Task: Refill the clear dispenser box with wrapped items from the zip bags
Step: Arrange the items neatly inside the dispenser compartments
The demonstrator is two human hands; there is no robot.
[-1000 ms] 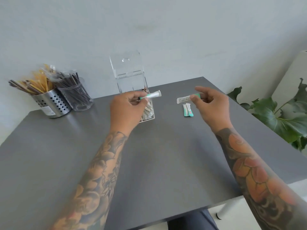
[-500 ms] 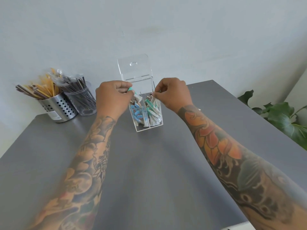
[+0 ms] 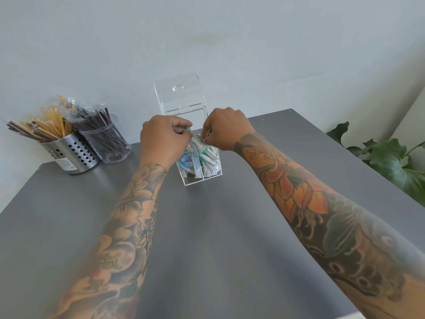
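The clear dispenser box (image 3: 202, 179) stands at the back middle of the grey table (image 3: 207, 238), its lid (image 3: 179, 93) tipped up and back. Inside, blue-ended wrapped items (image 3: 185, 162) fill the left compartment and green-ended ones (image 3: 210, 163) the right. My left hand (image 3: 162, 140) hovers over the box's top, pinching a green-tipped wrapped item (image 3: 195, 139) that slants down into the box. My right hand (image 3: 226, 128) is over the right compartment, fingertips closed on the green end of another wrapped item (image 3: 208, 135). No zip bags are in view.
A perforated steel cup (image 3: 71, 155) of yellow and dark wrapped sticks and a clear cup (image 3: 108, 143) of dark sticks stand at the back left. A leafy plant (image 3: 391, 162) sits beyond the table's right edge. The wall is right behind the box.
A second ago both hands held wrapped items apart, the right one beside two loose items on the table. Both have since come together over the open box and lowered the items into it.
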